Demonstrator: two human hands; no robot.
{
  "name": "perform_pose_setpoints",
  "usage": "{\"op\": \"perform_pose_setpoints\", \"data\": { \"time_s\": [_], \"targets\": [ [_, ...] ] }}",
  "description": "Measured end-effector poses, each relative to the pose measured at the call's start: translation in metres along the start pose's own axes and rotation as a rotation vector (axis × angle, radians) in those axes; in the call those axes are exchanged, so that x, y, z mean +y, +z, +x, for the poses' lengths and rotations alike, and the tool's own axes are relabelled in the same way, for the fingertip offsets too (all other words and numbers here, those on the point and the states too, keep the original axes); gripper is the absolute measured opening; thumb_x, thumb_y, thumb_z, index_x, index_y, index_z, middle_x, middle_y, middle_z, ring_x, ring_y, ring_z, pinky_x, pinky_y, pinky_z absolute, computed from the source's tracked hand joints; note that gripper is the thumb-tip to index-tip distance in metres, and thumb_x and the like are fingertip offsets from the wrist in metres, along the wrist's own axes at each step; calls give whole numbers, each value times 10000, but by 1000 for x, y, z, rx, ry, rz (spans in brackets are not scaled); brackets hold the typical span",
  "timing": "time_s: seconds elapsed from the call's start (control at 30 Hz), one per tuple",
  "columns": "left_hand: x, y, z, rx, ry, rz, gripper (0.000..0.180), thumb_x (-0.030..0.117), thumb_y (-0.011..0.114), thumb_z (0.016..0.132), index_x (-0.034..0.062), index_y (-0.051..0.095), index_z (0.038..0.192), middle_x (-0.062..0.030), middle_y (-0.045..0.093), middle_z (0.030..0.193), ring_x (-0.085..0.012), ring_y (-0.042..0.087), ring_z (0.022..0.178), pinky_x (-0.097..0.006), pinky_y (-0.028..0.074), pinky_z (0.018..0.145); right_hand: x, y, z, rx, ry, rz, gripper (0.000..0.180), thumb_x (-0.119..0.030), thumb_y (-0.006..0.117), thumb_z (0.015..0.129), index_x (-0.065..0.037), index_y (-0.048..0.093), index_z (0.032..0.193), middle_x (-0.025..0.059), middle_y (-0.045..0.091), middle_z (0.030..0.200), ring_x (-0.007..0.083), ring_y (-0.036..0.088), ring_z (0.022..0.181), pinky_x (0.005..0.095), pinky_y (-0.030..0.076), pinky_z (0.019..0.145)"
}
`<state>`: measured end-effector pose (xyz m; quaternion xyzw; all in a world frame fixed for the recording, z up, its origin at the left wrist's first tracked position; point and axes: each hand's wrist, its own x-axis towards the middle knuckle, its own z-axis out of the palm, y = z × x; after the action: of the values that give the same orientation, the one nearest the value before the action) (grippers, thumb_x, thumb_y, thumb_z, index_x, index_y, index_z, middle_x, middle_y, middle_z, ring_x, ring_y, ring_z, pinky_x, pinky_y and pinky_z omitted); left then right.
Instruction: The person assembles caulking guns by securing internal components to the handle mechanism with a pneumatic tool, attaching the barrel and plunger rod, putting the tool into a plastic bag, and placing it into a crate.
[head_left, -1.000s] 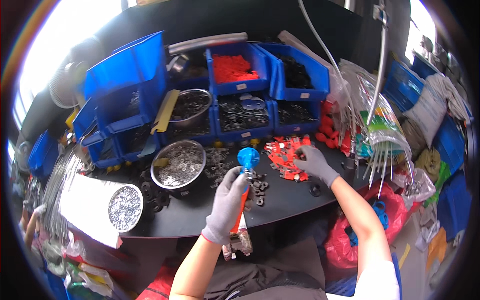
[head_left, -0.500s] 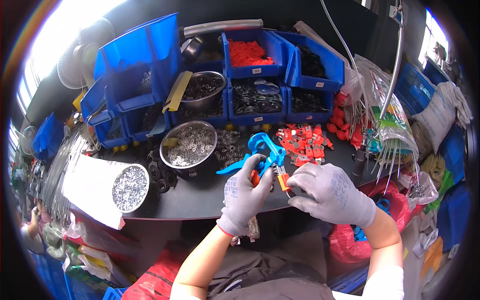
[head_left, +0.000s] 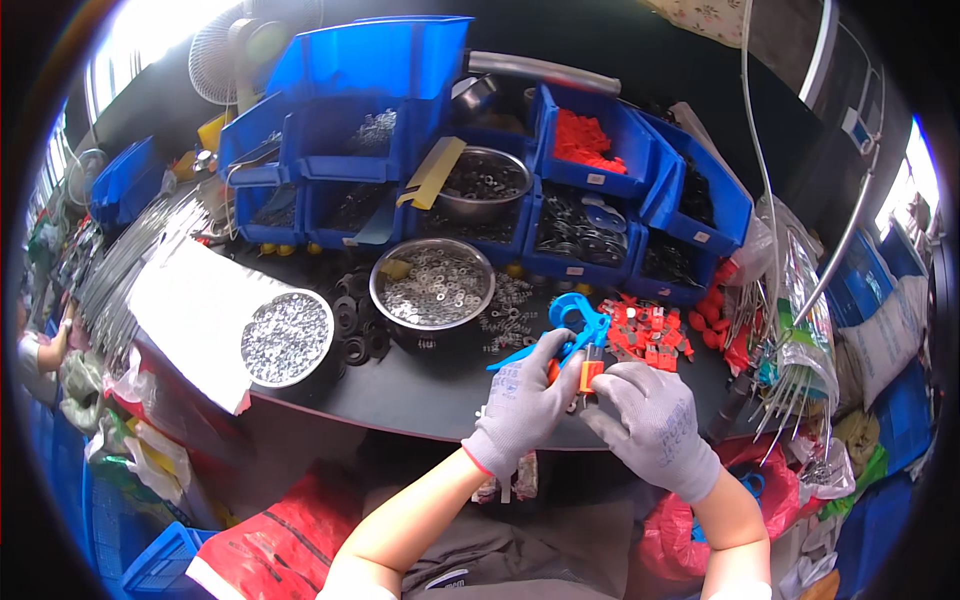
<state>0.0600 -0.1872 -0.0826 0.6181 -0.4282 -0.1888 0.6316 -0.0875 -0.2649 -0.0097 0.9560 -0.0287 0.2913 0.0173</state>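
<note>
Over the black table (head_left: 410, 392), the grey-gloved left hand (head_left: 522, 402) grips the blue plastic lever-shaped piece (head_left: 597, 325), probably light, stiff and best held by its body, while the grey-gloved right hand (head_left: 652, 425) meets the small orange block (head_left: 592, 376), pinching or not I cannot tell.

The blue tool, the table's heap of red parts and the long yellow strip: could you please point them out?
Blue tool (head_left: 598, 325), head view: its upper body.
Heap of red parts (head_left: 652, 336), head view: its middle.
Long yellow strip (head_left: 434, 173), head view: its middle.
</note>
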Motion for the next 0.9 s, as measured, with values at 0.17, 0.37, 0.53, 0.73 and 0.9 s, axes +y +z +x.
{"op": "perform_pose_setpoints", "data": {
  "time_s": [0.17, 0.37, 0.53, 0.73, 0.9],
  "targets": [
    [-8, -6, 4, 19, 68, 36, 301, 249, 598, 981, 53, 556, 1205, -166, 649, 832, -295, 676, 713, -373, 502, 623, 0, 4, 9, -14, -37, 6, 401, -192, 817, 700, -69, 624, 1029, 72, 619, 933, 240, 655, 766, 377, 494, 617],
    [-18, -6, 9, 12, 20, 3, 305, 272, 573, 993, 58, 554, 1209, -190, 661, 807, -330, 696, 761, -403, 505, 635, -15, 12, 17, 18, 54, -112, 335, -187, 806, 720, -68, 636, 982, 86, 633, 915, 256, 653, 760, 382, 509, 632],
    [-22, -17, 3, -10, -100, 0, 314, 307, 575, 990, 58, 568, 1181, -172, 667, 780, -326, 697, 756, -401, 508, 646, -8, -21, 23, -180, 147, 416, 251, -114, 776, 731, -35, 678, 948, 123, 666, 893, 277, 660, 780, 367, 536, 705],
    [-3, -16, -5, -87, -201, -166, 319, 293, 571, 995, 51, 572, 1202, -111, 656, 784, -180, 661, 728, -353, 498, 660, -5, 4, -4, 196, 633, 947, 339, -210, 702, 927, 7, 543, 1134, 66, 621, 1020, 123, 609, 936, 280, 484, 853],
    [13, -14, -13, -63, -74, -116, 345, 215, 575, 994, 14, 546, 1273, -6, 604, 771, -39, 549, 678, -234, 465, 604, -11, 47, -21, 493, 649, 1272, 318, -125, 574, 1003, 20, 446, 1256, 96, 563, 1184, 146, 575, 1091, 316, 445, 1016]
  ]
}}
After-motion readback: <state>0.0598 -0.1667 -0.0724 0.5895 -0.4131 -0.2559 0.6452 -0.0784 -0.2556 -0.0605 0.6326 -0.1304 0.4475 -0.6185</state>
